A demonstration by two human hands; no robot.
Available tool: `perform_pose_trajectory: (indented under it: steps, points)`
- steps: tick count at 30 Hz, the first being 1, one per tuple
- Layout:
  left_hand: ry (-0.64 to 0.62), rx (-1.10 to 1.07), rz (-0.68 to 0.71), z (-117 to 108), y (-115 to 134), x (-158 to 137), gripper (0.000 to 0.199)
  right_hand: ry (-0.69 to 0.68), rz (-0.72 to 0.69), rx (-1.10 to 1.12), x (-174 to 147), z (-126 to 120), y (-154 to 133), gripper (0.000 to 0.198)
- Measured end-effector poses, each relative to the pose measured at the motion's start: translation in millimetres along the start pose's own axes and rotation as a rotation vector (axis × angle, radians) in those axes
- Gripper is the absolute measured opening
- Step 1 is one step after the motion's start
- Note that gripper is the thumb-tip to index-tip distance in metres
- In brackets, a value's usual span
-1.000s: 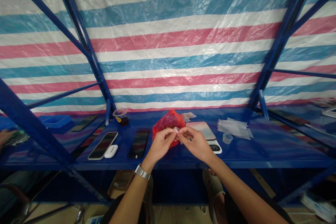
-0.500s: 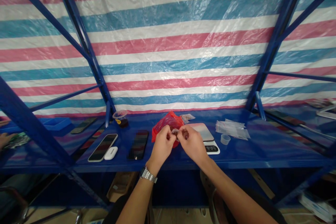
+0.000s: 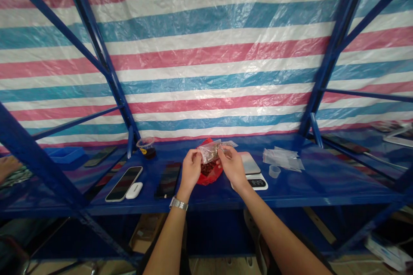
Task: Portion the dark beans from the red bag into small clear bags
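Observation:
Between my hands is a small clear plastic bag, held flat above a red plastic bag. My left hand pinches its left end, and my right hand grips the right end, where something small and brownish shows inside. Reddish-brown pieces fill the open red bag beneath. A white digital scale stands just right of my right hand, partly covered by it. Behind the right hand, another clear packet lies on the table.
Right of the scale are a small clear cup and a stack of clear bags. To the left lie a dark phone, a white earbud case, another phone and a plastic cup. Another person's hand shows at far left.
My hands have moved apart, and the small clear bag is now stretched out between them. More of the red bag's contents shows. The view has shifted slightly.

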State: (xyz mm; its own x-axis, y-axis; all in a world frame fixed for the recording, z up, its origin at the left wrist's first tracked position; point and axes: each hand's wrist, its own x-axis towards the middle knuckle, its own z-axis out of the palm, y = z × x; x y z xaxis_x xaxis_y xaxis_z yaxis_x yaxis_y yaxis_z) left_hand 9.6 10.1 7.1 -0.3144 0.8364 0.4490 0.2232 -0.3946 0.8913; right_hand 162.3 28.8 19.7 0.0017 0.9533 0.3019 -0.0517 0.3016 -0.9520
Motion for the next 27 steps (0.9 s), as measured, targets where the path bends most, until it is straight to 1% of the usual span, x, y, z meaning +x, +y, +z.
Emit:
perform_pose_trajectory:
  steps: [1,2,4,5,6,7,10,15,19,21,23,25,27]
  points:
    - [0.03,0.066,0.039,0,-6,0,0.021,0.045,-0.072,-0.077,2,0,0,0.042]
    - [0.023,0.145,0.093,-1,-10,0,0.034,0.072,-0.138,-0.156,4,0,0,0.038]
    - [-0.061,0.294,0.196,-1,-18,-3,0.063,0.087,-0.218,-0.286,7,0,0,0.031]
    - [-0.121,0.358,0.232,-1,-20,-4,0.072,0.081,-0.227,-0.331,8,1,0,0.029]
    - [-0.163,0.407,0.248,0,-22,-6,0.076,0.072,-0.224,-0.366,8,3,1,0.028]
    - [-0.182,0.442,0.247,1,-23,-7,0.077,0.061,-0.219,-0.395,7,4,1,0.027]
    - [-0.158,0.492,0.235,4,-22,-7,0.068,0.03,-0.209,-0.487,3,7,0,0.025]
    - [-0.195,0.494,0.326,13,-15,-5,0.055,0.034,-0.182,-0.588,-2,9,-5,0.026]
    - [-0.17,0.493,0.266,20,-17,-4,0.045,0.043,-0.217,-0.583,0,7,-6,0.027]
    - [-0.16,0.481,0.245,21,-20,-3,0.045,0.062,-0.234,-0.594,0,5,-6,0.026]
    - [-0.164,0.461,0.247,20,-22,-2,0.051,0.084,-0.256,-0.601,0,3,-7,0.023]
    - [-0.167,0.446,0.244,20,-21,-2,0.055,0.108,-0.278,-0.604,-1,2,-8,0.021]
    - [-0.165,0.438,0.227,19,-19,-2,0.055,0.119,-0.293,-0.62,-3,2,-10,0.022]
